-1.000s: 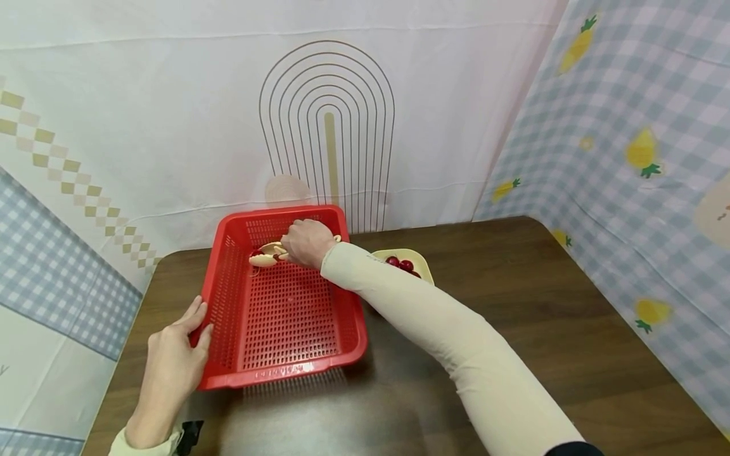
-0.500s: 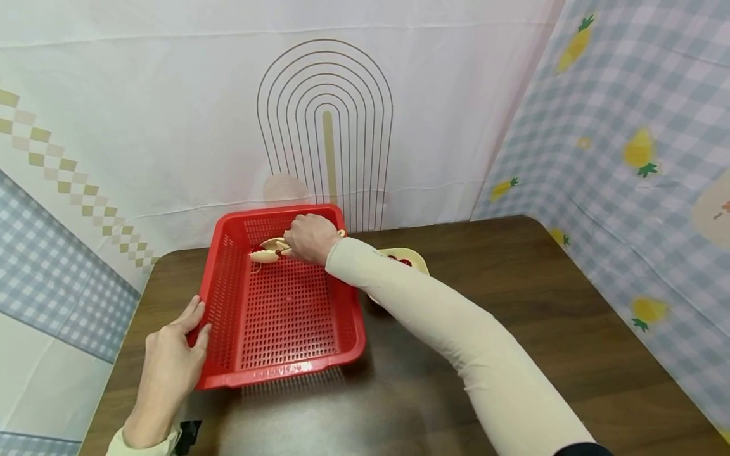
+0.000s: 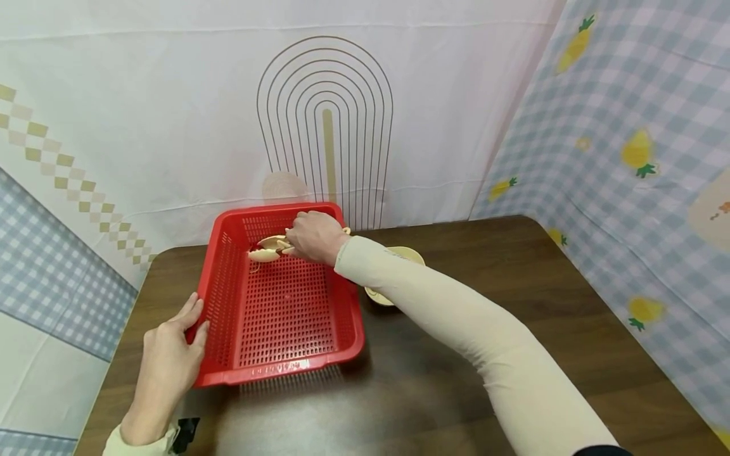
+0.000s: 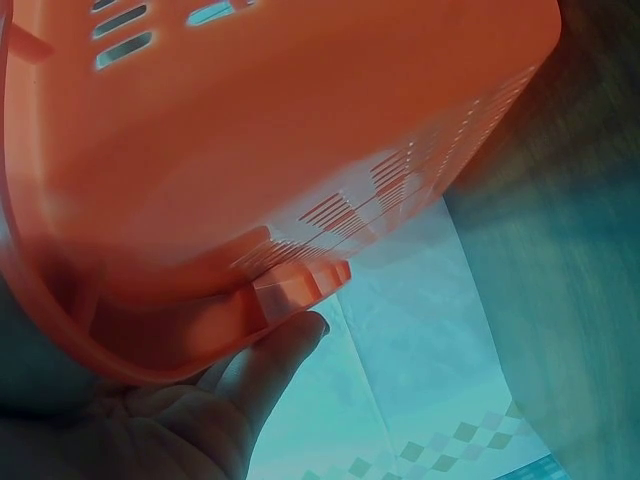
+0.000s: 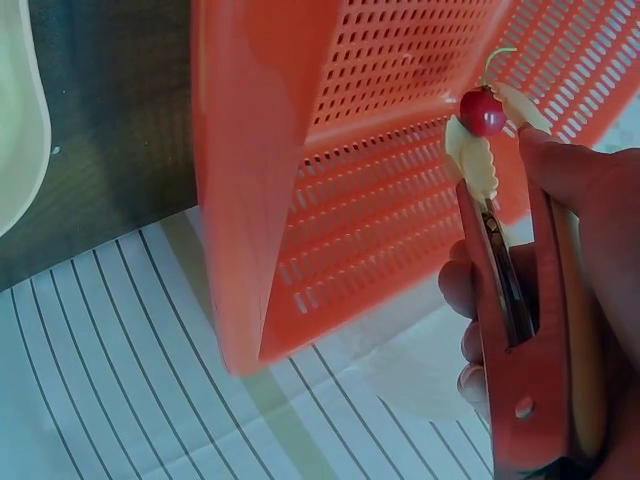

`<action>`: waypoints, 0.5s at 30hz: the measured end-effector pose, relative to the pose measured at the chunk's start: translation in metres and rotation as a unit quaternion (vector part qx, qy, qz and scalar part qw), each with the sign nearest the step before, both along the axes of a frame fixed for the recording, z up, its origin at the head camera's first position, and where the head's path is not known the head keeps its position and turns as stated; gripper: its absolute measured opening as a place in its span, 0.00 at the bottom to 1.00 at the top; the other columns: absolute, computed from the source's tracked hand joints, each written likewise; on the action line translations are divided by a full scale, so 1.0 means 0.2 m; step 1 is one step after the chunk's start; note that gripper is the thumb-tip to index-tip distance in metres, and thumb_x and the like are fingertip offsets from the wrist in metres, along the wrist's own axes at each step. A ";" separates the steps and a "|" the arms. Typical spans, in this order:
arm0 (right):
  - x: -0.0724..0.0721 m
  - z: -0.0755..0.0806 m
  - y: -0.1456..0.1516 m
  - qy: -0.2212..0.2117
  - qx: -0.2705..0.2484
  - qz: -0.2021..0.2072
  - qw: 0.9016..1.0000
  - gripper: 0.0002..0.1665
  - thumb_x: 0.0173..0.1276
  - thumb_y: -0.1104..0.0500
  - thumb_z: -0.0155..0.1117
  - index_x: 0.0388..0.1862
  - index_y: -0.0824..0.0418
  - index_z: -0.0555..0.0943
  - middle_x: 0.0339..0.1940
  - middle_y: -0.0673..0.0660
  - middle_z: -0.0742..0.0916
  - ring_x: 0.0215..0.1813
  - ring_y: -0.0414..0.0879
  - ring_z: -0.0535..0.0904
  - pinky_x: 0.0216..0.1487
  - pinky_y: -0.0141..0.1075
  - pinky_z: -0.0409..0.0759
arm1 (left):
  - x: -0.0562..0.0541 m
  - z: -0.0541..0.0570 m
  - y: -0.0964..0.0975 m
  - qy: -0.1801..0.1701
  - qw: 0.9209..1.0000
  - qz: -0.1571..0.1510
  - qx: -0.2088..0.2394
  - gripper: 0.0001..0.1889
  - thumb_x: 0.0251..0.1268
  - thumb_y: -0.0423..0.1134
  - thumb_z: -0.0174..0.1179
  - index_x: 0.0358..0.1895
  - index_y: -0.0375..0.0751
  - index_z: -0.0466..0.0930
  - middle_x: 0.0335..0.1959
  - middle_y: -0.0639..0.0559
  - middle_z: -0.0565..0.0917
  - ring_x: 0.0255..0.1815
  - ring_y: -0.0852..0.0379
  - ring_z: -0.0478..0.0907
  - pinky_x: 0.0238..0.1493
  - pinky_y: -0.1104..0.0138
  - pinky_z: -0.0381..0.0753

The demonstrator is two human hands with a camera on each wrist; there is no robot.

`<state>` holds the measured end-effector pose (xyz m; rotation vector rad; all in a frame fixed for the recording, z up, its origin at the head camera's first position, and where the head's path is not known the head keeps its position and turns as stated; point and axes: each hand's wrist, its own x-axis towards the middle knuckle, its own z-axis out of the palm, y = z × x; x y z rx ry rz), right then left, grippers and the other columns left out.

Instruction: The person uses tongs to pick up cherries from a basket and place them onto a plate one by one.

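Observation:
My right hand reaches over the back of a red plastic basket and grips a pair of tongs. The right wrist view shows the tongs' cream, leaf-like tips around a red cherry with a green stem. Their red and yellow arms lie within my curled fingers. My left hand holds the basket's left rim, with the thumb toward the near side. From below, the left wrist view shows that hand at the lip of the basket.
A pale yellow plate stands right of the basket, partly hidden by my right sleeve. The dark wooden table extends to the right. Patterned cloths hang along its back and sides.
My right hand has shifted slightly right and up with the tongs. The sleeve now covers the cherries that showed on the plate earlier. My left hand keeps its hold on the basket.

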<state>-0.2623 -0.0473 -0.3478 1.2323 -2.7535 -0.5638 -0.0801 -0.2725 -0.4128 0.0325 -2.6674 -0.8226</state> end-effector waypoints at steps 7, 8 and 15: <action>0.02 0.01 0.04 0.008 -0.006 0.012 1.000 0.20 0.78 0.40 0.55 0.42 0.52 0.85 0.42 0.50 0.91 0.48 0.48 0.85 0.51 0.39 0.86 | 0.00 0.00 0.00 -0.001 1.000 0.000 0.000 0.23 0.66 0.27 0.63 0.64 0.24 0.76 0.66 0.33 0.77 0.60 0.26 0.77 0.53 0.35 0.80; 0.02 0.02 0.05 0.009 -0.006 0.012 1.000 0.20 0.78 0.40 0.55 0.43 0.52 0.85 0.42 0.50 0.91 0.49 0.48 0.85 0.52 0.40 0.86 | 0.00 0.00 0.00 0.000 1.000 0.000 0.000 0.23 0.66 0.27 0.63 0.64 0.24 0.76 0.66 0.33 0.77 0.60 0.26 0.77 0.52 0.35 0.80; 0.03 0.03 0.11 0.010 -0.012 0.018 1.000 0.24 0.77 0.38 0.55 0.47 0.54 0.86 0.43 0.51 0.91 0.50 0.48 0.85 0.56 0.41 0.84 | 0.00 0.00 0.00 0.000 1.000 -0.001 -0.002 0.23 0.65 0.27 0.63 0.64 0.24 0.76 0.66 0.33 0.77 0.59 0.25 0.77 0.53 0.35 0.80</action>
